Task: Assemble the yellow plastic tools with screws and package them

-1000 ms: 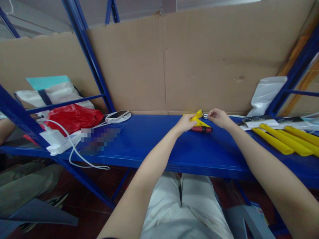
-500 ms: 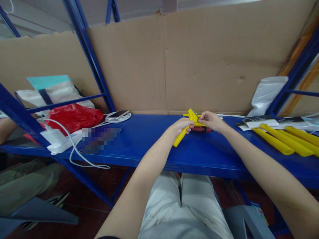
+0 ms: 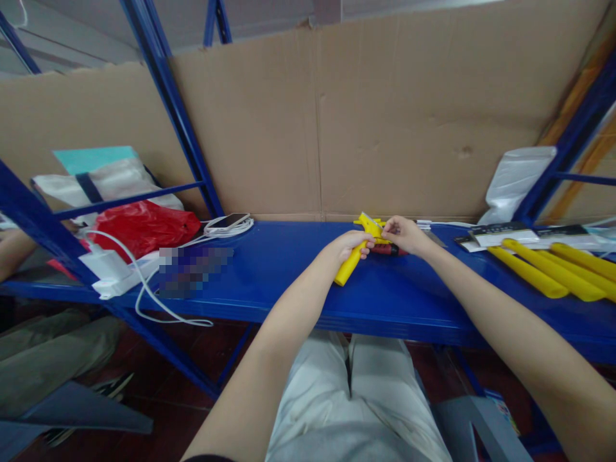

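Observation:
My left hand (image 3: pixel 353 246) is wrapped round the handle of a yellow scraper-like tool (image 3: pixel 348 268). Its wider head, with a pale strip along the edge, points up and away from me above the blue shelf. At that head, my right hand (image 3: pixel 403 233) has its thumb and fingers pinched together; whatever is between them is too small to make out. Just behind and below the hands lies a red and black tool (image 3: pixel 386 249), perhaps a screwdriver, partly covered by them. Another thin yellow piece shows behind the tool's head.
Several yellow handles (image 3: pixel 534 273) lie on the blue shelf (image 3: pixel 283 282) at the right, by flat black-and-white packs (image 3: pixel 505 235). At left are a phone (image 3: pixel 230 222), white cables, a power strip (image 3: pixel 128 276) and a red bag (image 3: pixel 147 224). Cardboard (image 3: pixel 385 115) closes the back.
The yellow tool has turned slightly in my left hand, its head tipping a little to the left and down. My right hand stays pinched beside it, almost in the same place.

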A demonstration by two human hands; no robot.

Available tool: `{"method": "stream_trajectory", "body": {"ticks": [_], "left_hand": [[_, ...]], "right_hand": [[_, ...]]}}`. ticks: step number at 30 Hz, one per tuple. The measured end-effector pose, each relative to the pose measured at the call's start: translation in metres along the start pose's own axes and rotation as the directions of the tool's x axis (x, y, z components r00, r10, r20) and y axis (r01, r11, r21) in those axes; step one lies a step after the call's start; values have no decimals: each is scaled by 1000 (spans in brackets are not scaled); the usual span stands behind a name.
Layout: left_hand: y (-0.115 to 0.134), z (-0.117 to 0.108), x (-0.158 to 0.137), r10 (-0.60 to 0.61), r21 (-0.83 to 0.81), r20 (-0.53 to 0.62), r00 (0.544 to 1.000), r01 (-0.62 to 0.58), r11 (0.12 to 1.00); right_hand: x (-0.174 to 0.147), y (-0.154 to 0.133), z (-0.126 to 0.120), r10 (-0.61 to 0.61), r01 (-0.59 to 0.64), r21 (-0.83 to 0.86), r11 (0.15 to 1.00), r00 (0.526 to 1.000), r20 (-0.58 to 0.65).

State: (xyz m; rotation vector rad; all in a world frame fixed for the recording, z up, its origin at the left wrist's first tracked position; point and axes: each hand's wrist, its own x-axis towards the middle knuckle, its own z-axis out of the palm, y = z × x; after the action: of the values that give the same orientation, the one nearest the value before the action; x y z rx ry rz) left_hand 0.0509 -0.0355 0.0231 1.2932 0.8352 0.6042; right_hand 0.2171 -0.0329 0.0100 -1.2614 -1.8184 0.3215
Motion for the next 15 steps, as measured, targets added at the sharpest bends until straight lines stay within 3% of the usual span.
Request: {"method": "stream_trajectory", "body": {"ticks": [4,9,15], "left_hand": [[1,0,0,-3,-15,3,1000,3,1000],[2,0,-2,7,-22,9,1000,-6,1000],[5,1,-6,23,-36,49,999,-21,999]], "right_hand": [[1,0,0,19,-18,17,1000,999,-40],[1,1,2,156,-144,124,982,983,-95],[-1,0,-1,331,-343,410,845,938,102]]}}
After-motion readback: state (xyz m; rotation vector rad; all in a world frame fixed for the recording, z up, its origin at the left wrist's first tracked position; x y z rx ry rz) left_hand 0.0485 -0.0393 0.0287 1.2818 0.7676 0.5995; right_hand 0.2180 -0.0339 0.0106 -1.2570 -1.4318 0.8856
